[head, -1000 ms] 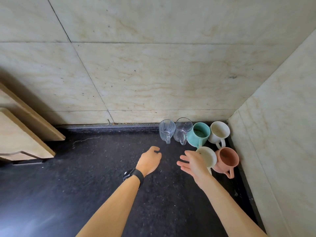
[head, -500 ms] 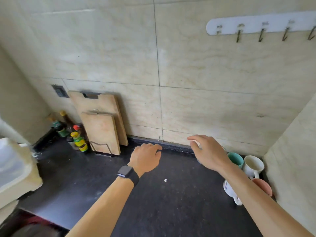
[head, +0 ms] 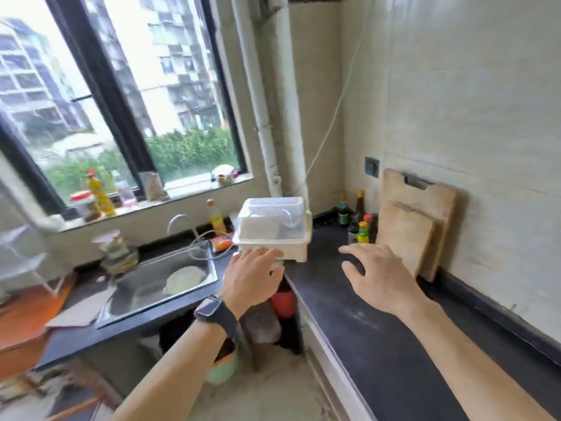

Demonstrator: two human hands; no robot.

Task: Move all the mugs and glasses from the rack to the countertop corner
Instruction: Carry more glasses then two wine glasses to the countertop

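White plastic rack (head: 273, 230) now stands in view at the far end of the dark desk (head: 364, 329); the corner with the mugs has gone out of sight. The left hand (head: 253, 278) and the right hand (head: 379, 275) reach toward it, each grip loose and empty. Its contents are blurred.

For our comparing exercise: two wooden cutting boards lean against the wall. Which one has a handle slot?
The larger cutting board, at the back; the smaller cutting board leaning in front of it shows no slot.
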